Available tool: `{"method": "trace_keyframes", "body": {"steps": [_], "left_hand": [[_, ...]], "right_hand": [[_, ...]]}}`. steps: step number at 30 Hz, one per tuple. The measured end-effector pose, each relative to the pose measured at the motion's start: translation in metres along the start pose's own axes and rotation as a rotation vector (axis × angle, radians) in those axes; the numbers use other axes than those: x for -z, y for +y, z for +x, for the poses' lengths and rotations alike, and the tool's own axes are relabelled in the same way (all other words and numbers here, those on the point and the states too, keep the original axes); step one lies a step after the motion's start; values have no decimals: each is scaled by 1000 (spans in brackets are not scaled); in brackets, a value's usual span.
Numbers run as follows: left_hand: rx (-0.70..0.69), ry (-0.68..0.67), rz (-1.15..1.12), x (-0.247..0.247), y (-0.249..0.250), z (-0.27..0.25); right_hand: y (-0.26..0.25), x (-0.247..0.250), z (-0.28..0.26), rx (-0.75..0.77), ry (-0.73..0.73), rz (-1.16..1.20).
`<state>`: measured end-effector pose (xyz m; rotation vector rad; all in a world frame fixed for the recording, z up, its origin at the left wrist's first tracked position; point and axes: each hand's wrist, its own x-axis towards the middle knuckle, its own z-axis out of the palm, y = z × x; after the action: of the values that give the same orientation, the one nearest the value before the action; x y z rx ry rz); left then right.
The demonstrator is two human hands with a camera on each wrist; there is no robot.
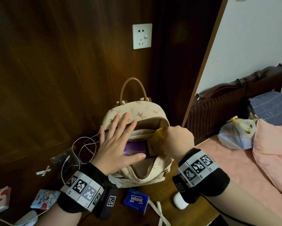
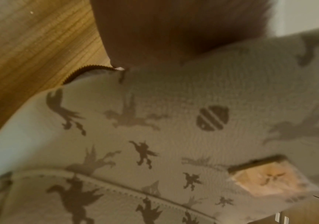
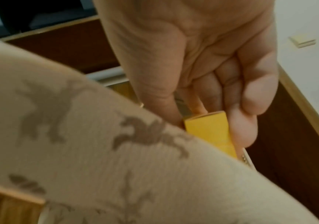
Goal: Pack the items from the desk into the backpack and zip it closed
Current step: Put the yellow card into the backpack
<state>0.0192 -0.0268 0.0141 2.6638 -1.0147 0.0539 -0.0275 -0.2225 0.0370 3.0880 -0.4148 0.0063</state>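
A cream backpack (image 1: pixel 143 114) with a horse print and a tan handle stands unzipped on the wooden desk (image 1: pixel 168 190). My left hand (image 1: pixel 119 141) lies flat with straight fingers across its open top, thumb over a purple item (image 1: pixel 134 148) inside. My right hand (image 1: pixel 176 137) grips a yellow box (image 1: pixel 158 139) and holds it in the mouth of the bag. In the right wrist view the fingers (image 3: pixel 250 94) curl round the yellow box (image 3: pixel 210 130) behind the bag's cloth (image 3: pixel 97 151). The left wrist view shows only the printed cloth (image 2: pixel 155 136) close up.
On the desk lie a blue Tempo tissue pack (image 1: pixel 136 201), a white earbud case (image 1: pixel 180 200), a white cable (image 1: pixel 81 152), and patterned packets (image 1: pixel 44 199) at the lower left. A bed with pink bedding (image 1: pixel 259 160) borders the right. A wall socket (image 1: pixel 141 36) is above.
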Motion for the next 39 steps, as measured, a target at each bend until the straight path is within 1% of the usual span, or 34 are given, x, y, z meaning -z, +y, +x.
{"method": "trace_keyframes", "body": {"steps": [2,7,10,12,15,20,23,26,31,35,39], "left_hand": [[-1,-4,5,0,1,-1],[-4,-22,3,1,1,-2],[-11,-31,-16,0,0,1],[-15,-30,-19,0,-1,2],[-11,-34,-19,0,-1,4],[-3,-22,26,-1,2,5],[-3,0,26,-4,3,5],[1,-1,26,-5,4,6],[-10,-1,27,-5,3,6],[1,2,25,-4,4,6],[5,-13,25,-4,3,6]], "right_hand": [[-5,-2,5,-13,-33,-8],[-7,4,10,-53,2,-70],[-5,10,14,-38,25,-142],[-5,9,20,-21,1,-149],[-3,1,27,-19,-53,-95],[7,-33,22,-19,-13,90],[15,-44,19,-24,6,183],[20,-49,18,-15,-30,223],[22,-54,20,-25,-39,269],[26,-60,24,43,-136,268],[31,-63,22,39,-207,325]]}}
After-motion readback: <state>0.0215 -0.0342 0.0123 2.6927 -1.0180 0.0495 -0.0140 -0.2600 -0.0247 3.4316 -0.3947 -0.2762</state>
